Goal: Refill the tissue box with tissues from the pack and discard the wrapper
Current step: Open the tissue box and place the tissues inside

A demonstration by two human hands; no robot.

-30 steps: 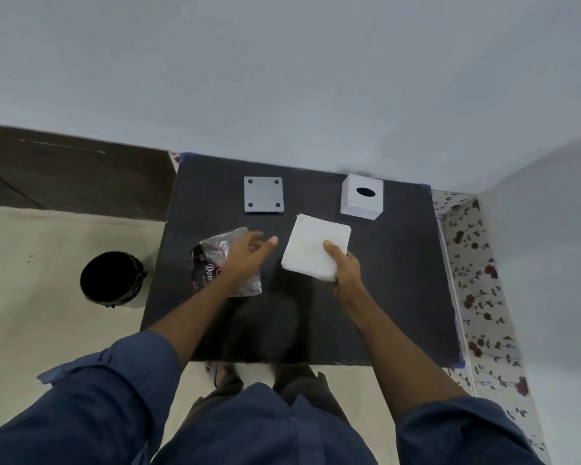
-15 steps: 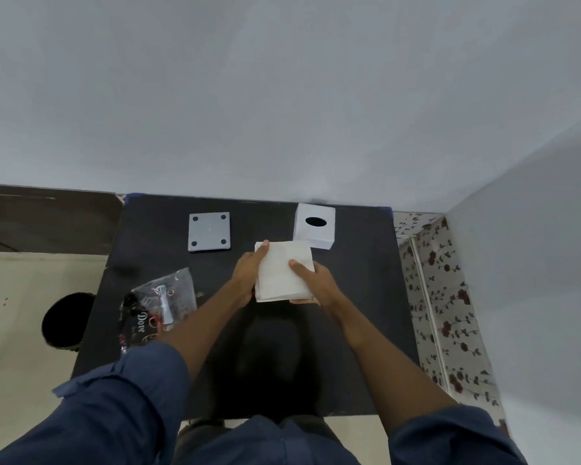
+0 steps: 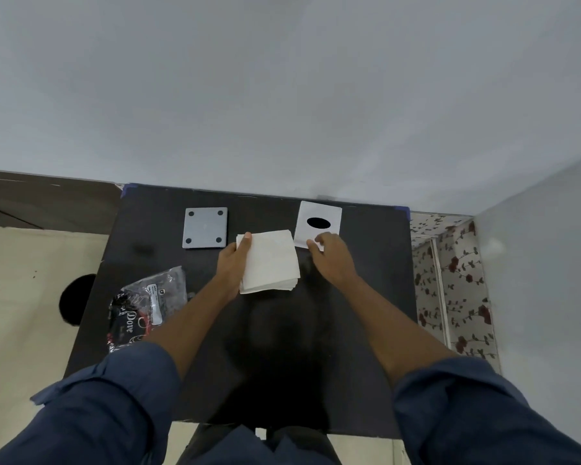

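A white stack of tissues [image 3: 270, 260] lies at the middle of the black table [image 3: 366, 297], held along its left edge by my left hand [image 3: 232, 265]. Just right of it stands the white tissue box [image 3: 318, 223] with a dark oval opening on top. My right hand [image 3: 331, 258] is off the stack and its fingertips touch the near lower edge of the box. The crumpled clear and black wrapper [image 3: 145, 307] lies loose near the table's left edge, apart from both hands.
A grey square plate [image 3: 204, 227] with a hole in each corner lies at the back left of the table. A black round bin [image 3: 74, 298] stands on the floor left of the table. Walls close off the back and right.
My left hand left the wrapper on the table and took the left edge of the tissue stack. My right hand let go of the stack and moved right to the tissue box.
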